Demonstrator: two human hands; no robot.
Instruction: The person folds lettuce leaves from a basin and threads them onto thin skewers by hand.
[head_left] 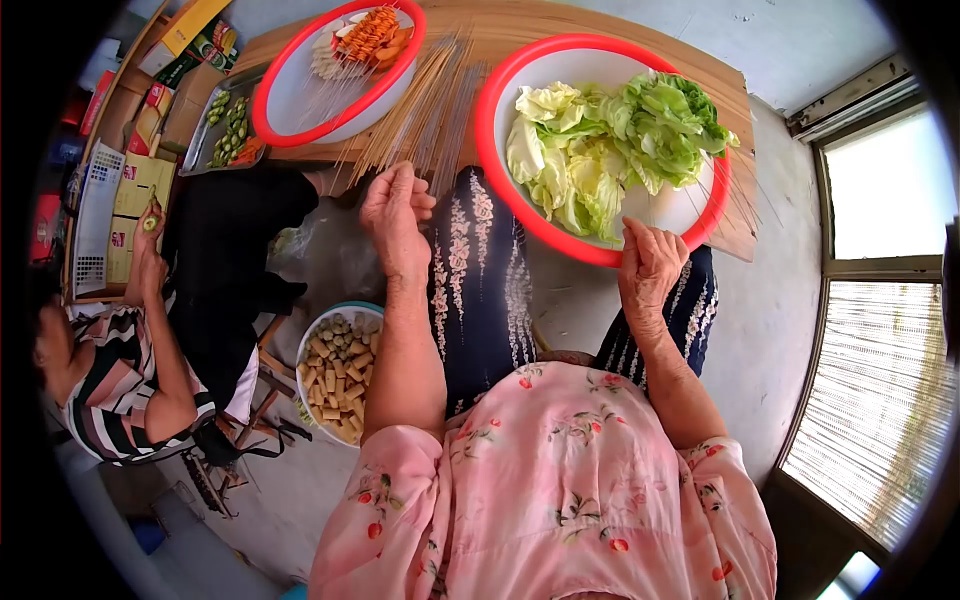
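My left hand (pixel 397 218) is raised over my lap at the table edge, fingers curled together, by a spread of thin bamboo skewers (pixel 405 125). Whatever it may hold is hidden. My right hand (pixel 652 262) is closed at the near rim of a large red-rimmed white basin (pixel 492 100); its grip, too, is hard to make out. Inside this basin lie pale lettuce leaves (pixel 570 190), with a greener bunch of lettuce (pixel 675 125) on the right. A few thin skewers stick out past the basin's right side.
A second red-rimmed basin (pixel 300 122) holds skewered orange pieces (pixel 370 35) and white pieces. Beside it a metal tray (pixel 205 145) carries green pieces. On the floor stands a tub of cut tan pieces (pixel 340 375). At left a person (pixel 140 370) holds a small green item.
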